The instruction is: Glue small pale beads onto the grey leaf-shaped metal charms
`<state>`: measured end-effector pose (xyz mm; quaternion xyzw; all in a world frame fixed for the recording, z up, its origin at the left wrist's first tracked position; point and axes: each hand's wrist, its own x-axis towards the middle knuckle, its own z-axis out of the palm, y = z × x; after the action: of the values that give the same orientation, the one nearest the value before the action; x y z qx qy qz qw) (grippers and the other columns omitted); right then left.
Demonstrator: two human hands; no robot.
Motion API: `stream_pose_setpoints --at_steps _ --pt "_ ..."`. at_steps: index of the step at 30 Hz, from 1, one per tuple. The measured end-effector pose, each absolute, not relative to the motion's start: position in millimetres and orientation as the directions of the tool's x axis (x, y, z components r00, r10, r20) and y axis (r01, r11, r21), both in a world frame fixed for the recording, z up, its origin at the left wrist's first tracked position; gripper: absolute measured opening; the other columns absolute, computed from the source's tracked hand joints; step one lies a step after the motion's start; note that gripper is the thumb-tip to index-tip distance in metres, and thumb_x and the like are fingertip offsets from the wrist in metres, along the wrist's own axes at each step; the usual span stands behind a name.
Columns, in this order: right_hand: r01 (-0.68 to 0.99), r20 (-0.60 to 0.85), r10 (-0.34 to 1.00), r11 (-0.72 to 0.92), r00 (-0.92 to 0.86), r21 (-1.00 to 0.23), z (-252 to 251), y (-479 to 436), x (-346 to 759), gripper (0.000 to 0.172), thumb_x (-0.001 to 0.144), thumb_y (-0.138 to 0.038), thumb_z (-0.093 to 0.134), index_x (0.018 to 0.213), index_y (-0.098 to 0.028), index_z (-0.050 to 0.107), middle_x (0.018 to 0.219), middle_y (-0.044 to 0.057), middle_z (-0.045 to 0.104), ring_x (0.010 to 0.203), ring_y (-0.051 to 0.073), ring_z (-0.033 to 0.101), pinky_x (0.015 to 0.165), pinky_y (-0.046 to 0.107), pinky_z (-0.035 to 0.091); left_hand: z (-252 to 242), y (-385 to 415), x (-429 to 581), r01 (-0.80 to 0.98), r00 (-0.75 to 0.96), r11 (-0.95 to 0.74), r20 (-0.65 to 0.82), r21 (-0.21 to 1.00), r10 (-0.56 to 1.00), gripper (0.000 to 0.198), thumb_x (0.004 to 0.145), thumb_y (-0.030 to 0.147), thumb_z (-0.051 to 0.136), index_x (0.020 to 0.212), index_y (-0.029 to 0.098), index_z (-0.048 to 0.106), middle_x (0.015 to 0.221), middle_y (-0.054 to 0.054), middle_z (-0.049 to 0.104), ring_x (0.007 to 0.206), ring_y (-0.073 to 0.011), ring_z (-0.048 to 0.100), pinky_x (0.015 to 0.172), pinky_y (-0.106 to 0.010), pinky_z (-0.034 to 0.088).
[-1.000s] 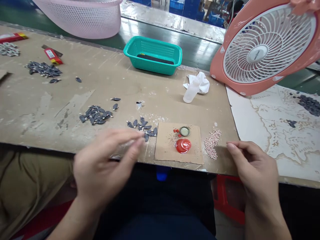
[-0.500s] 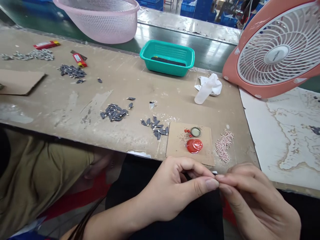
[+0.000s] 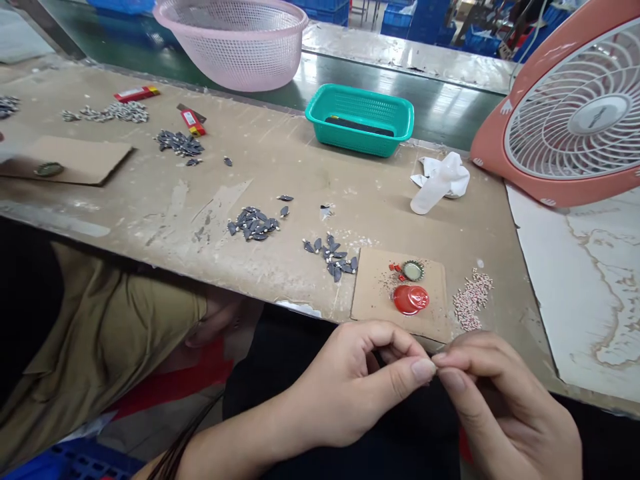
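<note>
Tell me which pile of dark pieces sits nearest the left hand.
The pile beside the cardboard with the glossy red blob; the other dark piles lie farther from the left hand.

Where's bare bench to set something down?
Bare: tabletop between green basket and middle dark-piece pile; also between translucent bottle and cardboard square. Crowded: that square, with red blob and bottle cap, between dark pieces and pink grains; left hand, right hand close.

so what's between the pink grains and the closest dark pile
The head view shows a piece of cardboard there, bearing a red blob, a bottle cap, small red bits and dark specks.
</note>
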<state>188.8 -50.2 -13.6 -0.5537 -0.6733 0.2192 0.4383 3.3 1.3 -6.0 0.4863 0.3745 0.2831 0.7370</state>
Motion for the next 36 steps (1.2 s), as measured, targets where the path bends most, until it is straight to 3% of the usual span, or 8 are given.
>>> stream_pose_setpoints --at_steps 2,4,6,9,13,20,27,36 --pt "0.567 0.337 0.936 0.222 0.105 -0.793 -17 -48 189 0.006 0.094 -0.023 0.067 0.091 -0.027 0.069 0.084 0.000 0.067 0.077 0.014 0.063 0.065 0.025 0.050 -9 14 -11 0.112 0.436 0.048 -0.093 0.993 0.895 0.021 0.094 0.035 0.068 0.084 0.018 0.074 0.071 -0.002 0.068 0.062 -0.0131 0.056 0.058 -0.024 0.043" --pt "0.570 0.323 0.917 0.140 0.234 -0.810 -20 -44 190 0.005 0.094 -0.025 0.068 0.089 -0.026 0.070 0.086 0.000 0.066 0.079 0.014 0.060 0.068 0.026 0.047 -13 32 -29 0.426 0.165 -0.266 0.215 0.865 0.963 0.014 0.095 0.028 0.065 0.089 0.020 0.075 0.083 -0.003 0.075 0.069 -0.0153 0.064 0.065 -0.027 0.048" --pt "0.557 0.310 0.898 0.091 0.313 -0.826 -23 -38 192 0.006 0.095 -0.028 0.069 0.089 -0.026 0.071 0.087 0.000 0.066 0.081 0.015 0.060 0.071 0.027 0.046 -18 50 -47 0.733 -0.043 -0.218 0.364 0.645 0.930 0.014 0.096 0.031 0.065 0.097 0.022 0.076 0.090 -0.004 0.076 0.075 -0.0188 0.066 0.070 -0.031 0.049" --pt "0.529 0.289 0.894 0.070 0.344 -0.846 -26 -28 196 0.008 0.095 -0.030 0.069 0.090 -0.025 0.073 0.089 0.000 0.067 0.086 0.016 0.061 0.075 0.028 0.047 -26 69 -62 0.902 -0.070 -0.071 0.306 0.427 0.949 0.018 0.096 0.038 0.066 0.103 0.026 0.078 0.097 -0.005 0.076 0.085 -0.0264 0.069 0.066 -0.034 0.046" --pt "0.534 0.286 0.892 0.060 0.350 -0.843 -30 -21 198 0.008 0.095 -0.031 0.070 0.093 -0.025 0.074 0.092 0.000 0.069 0.088 0.016 0.062 0.076 0.029 0.047 -35 72 -61 0.913 -0.056 -0.060 0.269 0.405 0.961 0.017 0.097 0.039 0.065 0.099 0.030 0.079 0.103 -0.005 0.075 0.087 -0.0281 0.070 0.062 -0.035 0.044" --pt "0.684 0.354 0.900 0.092 0.254 -0.724 -27 -15 196 0.008 0.095 -0.029 0.069 0.090 -0.024 0.074 0.084 0.000 0.068 0.078 0.016 0.061 0.070 0.031 0.045 -38 67 -60 0.863 -0.058 -0.109 0.312 0.493 0.948 0.010 0.096 0.031 0.068 0.100 0.028 0.076 0.106 -0.005 0.077 0.101 -0.0297 0.071 0.078 -0.038 0.052" --pt "0.802 0.383 0.917 0.146 0.109 -0.579 -20 -8 200 0.011 0.097 -0.028 0.066 0.087 -0.024 0.071 0.077 -0.001 0.062 0.069 0.014 0.053 0.064 0.030 0.042 -23 67 -66 0.936 -0.023 -0.072 0.265 0.344 0.964 0.011 0.088 0.039 0.076 0.085 0.028 0.077 0.091 -0.003 0.077 0.087 -0.0326 0.071 0.065 -0.038 0.045" --pt "0.811 0.347 0.937 0.176 0.034 -0.558 -15 -2 203 0.013 0.098 -0.025 0.065 0.086 -0.023 0.069 0.073 -0.003 0.057 0.069 0.011 0.050 0.064 0.027 0.041 -17 69 -72 0.896 0.013 -0.065 0.120 0.439 0.993 0.006 0.081 0.031 0.078 0.087 0.032 0.078 0.071 0.003 0.075 0.067 -0.0257 0.071 0.059 -0.034 0.043"
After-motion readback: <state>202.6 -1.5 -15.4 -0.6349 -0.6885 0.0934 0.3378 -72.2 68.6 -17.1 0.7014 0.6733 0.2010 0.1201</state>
